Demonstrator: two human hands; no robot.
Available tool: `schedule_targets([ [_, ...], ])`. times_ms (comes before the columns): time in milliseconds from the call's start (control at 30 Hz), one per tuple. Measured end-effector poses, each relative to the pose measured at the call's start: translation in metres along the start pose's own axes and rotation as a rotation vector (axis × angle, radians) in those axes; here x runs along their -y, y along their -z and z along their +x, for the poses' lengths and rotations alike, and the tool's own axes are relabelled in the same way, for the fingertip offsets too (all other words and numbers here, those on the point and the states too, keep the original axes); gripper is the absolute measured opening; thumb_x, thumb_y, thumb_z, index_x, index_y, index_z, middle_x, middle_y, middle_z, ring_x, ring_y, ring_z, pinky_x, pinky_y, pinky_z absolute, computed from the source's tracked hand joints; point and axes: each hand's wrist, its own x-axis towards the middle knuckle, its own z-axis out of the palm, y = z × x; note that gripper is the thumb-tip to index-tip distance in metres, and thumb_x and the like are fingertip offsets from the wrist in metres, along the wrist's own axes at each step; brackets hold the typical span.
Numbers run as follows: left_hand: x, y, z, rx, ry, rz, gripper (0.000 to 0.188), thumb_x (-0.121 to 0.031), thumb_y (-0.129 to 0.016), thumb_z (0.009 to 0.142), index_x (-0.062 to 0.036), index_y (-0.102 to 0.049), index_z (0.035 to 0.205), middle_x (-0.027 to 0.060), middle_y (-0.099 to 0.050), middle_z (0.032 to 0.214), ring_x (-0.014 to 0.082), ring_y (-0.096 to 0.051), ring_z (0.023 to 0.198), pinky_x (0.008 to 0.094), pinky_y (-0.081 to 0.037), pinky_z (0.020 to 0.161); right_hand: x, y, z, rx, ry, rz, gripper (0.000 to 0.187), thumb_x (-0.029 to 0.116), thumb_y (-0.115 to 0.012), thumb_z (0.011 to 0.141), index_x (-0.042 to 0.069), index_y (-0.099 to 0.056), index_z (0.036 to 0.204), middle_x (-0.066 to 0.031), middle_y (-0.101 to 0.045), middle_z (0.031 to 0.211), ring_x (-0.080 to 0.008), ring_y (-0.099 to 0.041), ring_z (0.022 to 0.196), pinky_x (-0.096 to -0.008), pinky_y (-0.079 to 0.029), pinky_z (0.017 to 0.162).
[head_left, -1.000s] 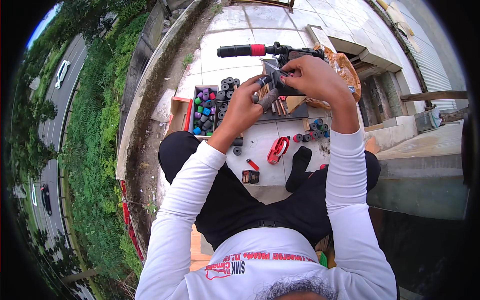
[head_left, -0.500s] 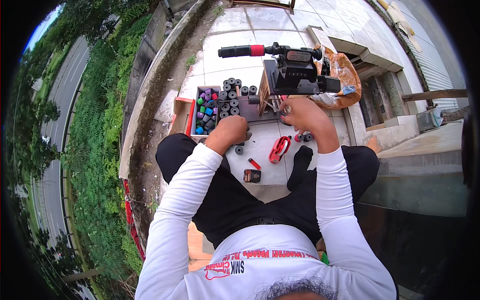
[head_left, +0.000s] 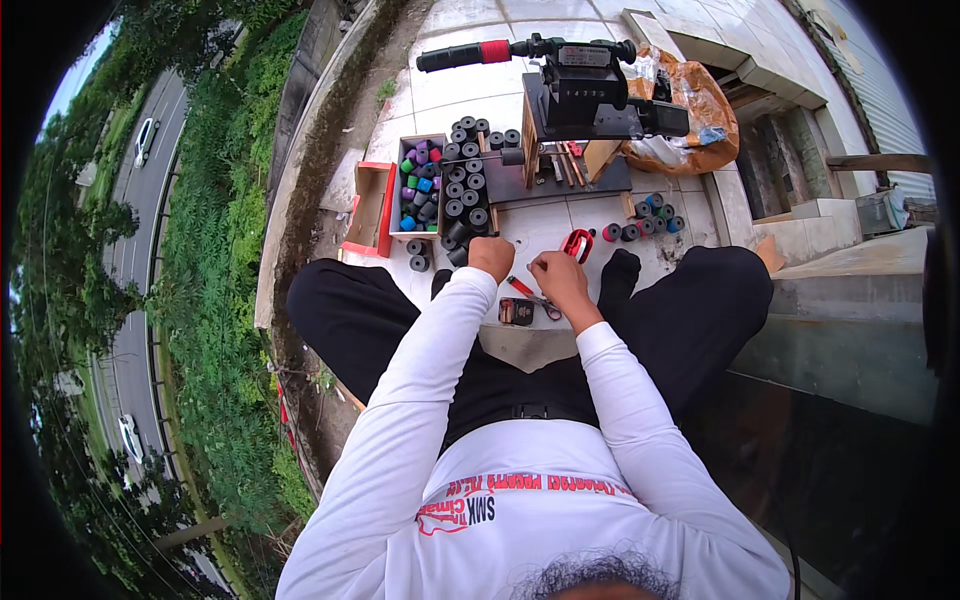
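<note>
My left hand (head_left: 490, 258) is closed in a fist above the tiles, beside a few black spools (head_left: 457, 240). Whatever it holds is hidden. To its right, my right hand (head_left: 560, 275) is pinched, its fingertips turned toward the left hand; what sits between them is too small to make out. Just under the right hand lie scissors (head_left: 549, 308), next to a red lighter (head_left: 520, 286) and a small dark box (head_left: 515, 312). A red looped item (head_left: 578, 243) rests beyond the right hand. The two hands are a little apart.
Ahead stands a black winding machine (head_left: 585, 85) on a wooden stand, its handle (head_left: 465, 55) pointing left. Rows of black spools (head_left: 456, 190) flank an open box (head_left: 407, 233) of coloured spools and a red box (head_left: 372, 210). More spools (head_left: 645, 226) sit at right.
My right hand has come back from the machine toward me and my left hand has shifted right. Scissors now lie by the lighter. More spools show at right.
</note>
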Motion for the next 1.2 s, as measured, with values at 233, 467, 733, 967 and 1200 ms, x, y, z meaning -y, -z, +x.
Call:
schedule_targets([
  [233,-0.006,-0.022,-0.012,0.086,0.012,-0.049,0.024,-0.031,-0.069,0.096,-0.0147,-0.085,0.09,0.011,-0.084,0.1,0.0311,-0.081,0.095,0.0429,-0.061,0.072,0.073,0.038,-0.039,0.355,0.035,0.717,0.034,0.032,-0.079,0.102,0.0,-0.081,0.114,-0.0034,-0.073,0.084,-0.0087,-0.065,0.066,-0.0257,-0.052,0.056],
  [467,-0.019,-0.032,-0.017,0.278,-0.069,-0.099,0.021,-0.028,-0.07,0.096,-0.0135,-0.084,0.101,0.0156,-0.083,0.104,0.0348,-0.08,0.097,0.0456,-0.061,0.076,0.062,0.012,-0.038,0.463,-0.149,0.888,0.019,0.019,-0.074,0.105,0.0,-0.072,0.109,-0.0082,-0.075,0.09,-0.0117,-0.07,0.071,-0.028,-0.053,0.057],
  [733,-0.039,-0.072,-0.026,0.278,0.104,-0.216,0.023,-0.029,-0.073,0.093,-0.0125,-0.084,0.105,0.0154,-0.082,0.11,0.0352,-0.08,0.101,0.0454,-0.062,0.08,0.041,-0.046,-0.058,0.022,0.202,0.108,0.015,0.001,-0.056,0.095,-0.007,-0.054,0.108,-0.0365,-0.069,0.104,-0.0537,-0.07,0.099,-0.0589,-0.055,0.087],
  [967,-0.038,-0.127,-0.017,0.155,0.654,-0.705,0.027,-0.03,-0.075,0.091,-0.0117,-0.084,0.109,0.0152,-0.082,0.115,0.0355,-0.079,0.105,0.0453,-0.062,0.084,0.042,-0.042,-0.066,-0.107,0.256,0.167,0.016,0.012,-0.054,0.107,-0.004,-0.054,0.109,-0.0319,-0.068,0.098,-0.0535,-0.068,0.094,-0.0597,-0.052,0.083],
  [1200,-0.015,-0.134,-0.021,0.093,0.132,-0.695,0.031,-0.024,-0.071,0.096,-0.0053,-0.076,0.121,0.0211,-0.079,0.119,0.0426,-0.077,0.103,0.0498,-0.062,0.088,0.052,-0.025,-0.048,-0.124,0.229,0.189,0.01,0.006,-0.055,0.104,-0.003,-0.054,0.108,-0.0311,-0.07,0.1,-0.0514,-0.069,0.093,-0.0574,-0.054,0.084],
])
